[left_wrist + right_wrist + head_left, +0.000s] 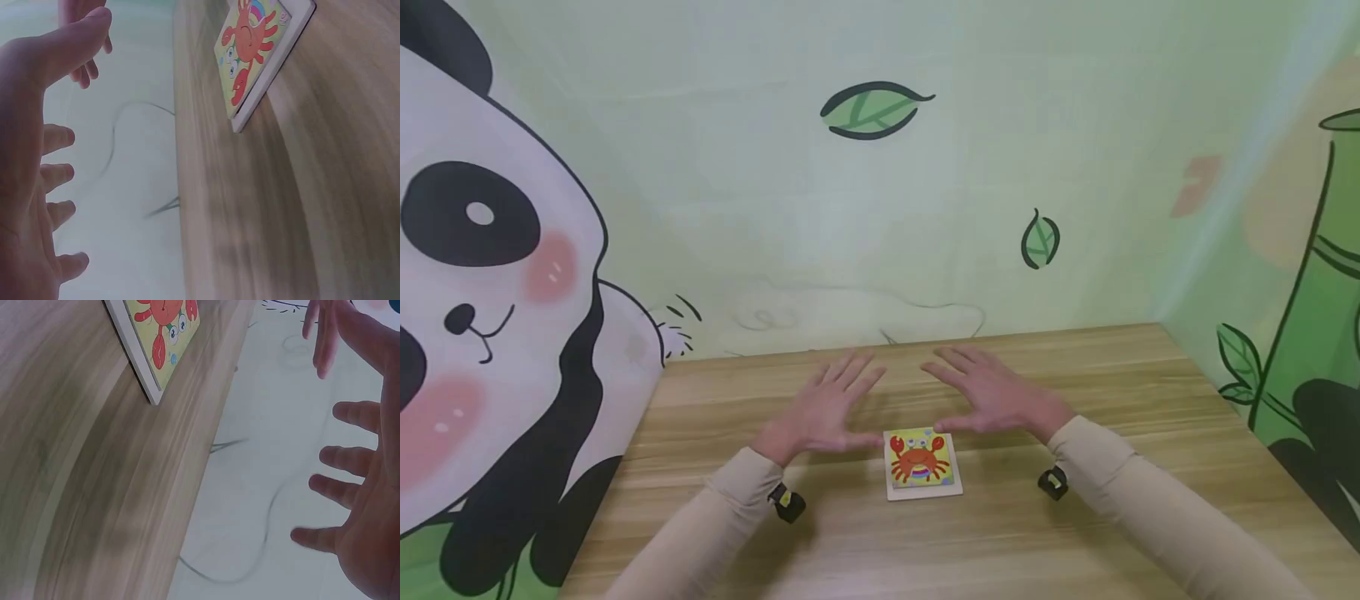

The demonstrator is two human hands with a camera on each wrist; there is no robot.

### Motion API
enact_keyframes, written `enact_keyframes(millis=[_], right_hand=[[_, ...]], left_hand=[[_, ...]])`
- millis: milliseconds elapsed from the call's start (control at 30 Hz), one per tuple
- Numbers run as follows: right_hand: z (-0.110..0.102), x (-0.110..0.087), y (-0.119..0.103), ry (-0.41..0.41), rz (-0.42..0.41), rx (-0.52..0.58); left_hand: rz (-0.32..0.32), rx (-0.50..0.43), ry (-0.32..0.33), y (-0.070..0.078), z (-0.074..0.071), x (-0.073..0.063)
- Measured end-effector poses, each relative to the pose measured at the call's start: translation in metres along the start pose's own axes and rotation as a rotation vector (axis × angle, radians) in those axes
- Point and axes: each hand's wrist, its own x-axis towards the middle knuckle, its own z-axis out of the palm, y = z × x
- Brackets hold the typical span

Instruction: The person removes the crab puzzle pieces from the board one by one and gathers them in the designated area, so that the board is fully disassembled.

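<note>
Crab board (pixel 920 464) lies flat on the bench (pixel 1120 358), between the hands and nearer the person. Largest is the pale green backdrop (pixel 962 183), painted with a panda (pixel 482 283) on the left and a bamboo stalk (pixel 1311 333) on the right; next comes the wood-grain bench. Two beige sleeves (pixel 700 521) reach over it. The left hand (pixel 823 414) and right hand (pixel 992 396) hang above the bench, fingers spread apart and holding nothing; the wrist views show both clear of the board. Smaller, the board's yellow panel (pixel 895 469), with a red crab, sits on a white base (pixel 925 493). Smallest are the black wrist devices (pixel 788 505).
</note>
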Motion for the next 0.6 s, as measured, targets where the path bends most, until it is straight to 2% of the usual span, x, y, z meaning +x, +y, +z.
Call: enact_keyframes(millis=[267, 467, 600], right_hand=[[0.015, 0.009, -0.002, -0.031, -0.006, 0.091], [0.029, 0.016, -0.005, -0.033, -0.036, 0.114], [0.036, 0.019, -0.006, -0.048, -0.037, 0.139]], left_hand=[[0.0, -0.131, -0.048, 0.002, 0.01, -0.003], [-0.012, -0.196, -0.067, 0.003, 0.021, -0.005], [-0.024, -0.205, -0.086, 0.004, 0.029, -0.006]])
